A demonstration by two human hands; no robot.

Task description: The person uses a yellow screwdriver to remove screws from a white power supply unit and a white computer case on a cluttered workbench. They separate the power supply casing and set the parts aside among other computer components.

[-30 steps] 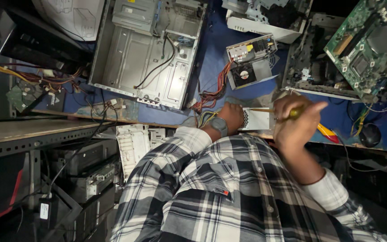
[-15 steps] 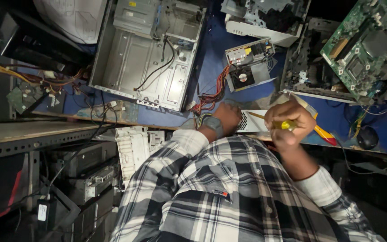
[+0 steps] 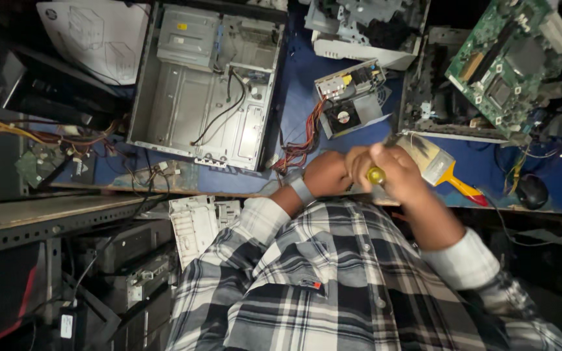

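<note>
Screwdriver (image 3: pixel 376 174) with a yellow handle sits in our right hand (image 3: pixel 391 172), fingers wrapped tight around it, just below the middle of the frame. Our left hand (image 3: pixel 328 174) is curled shut right beside it, touching or nearly so; we cannot tell what it grips, since the part being worked on is hidden under both hands at the near edge of the blue table (image 3: pixel 307 78).

As to progress, we judge the stripping well advanced: the grey computer case (image 3: pixel 206 84) at upper left lies open and nearly bare, with only loose wires inside; the power supply (image 3: pixel 349 97) lies apart at upper centre, its bundle of coloured wires trailing toward our hands; a green circuit board (image 3: pixel 512 65) leans free at upper right. The piece under our hands looks unfinished.

Room is tight. A paintbrush (image 3: pixel 440 166) lies just beside the right hand, a black mouse (image 3: pixel 532 190) further right. The table edge runs straight under our wrists, and a metal shelf (image 3: pixel 47 221) stands at lower left.
</note>
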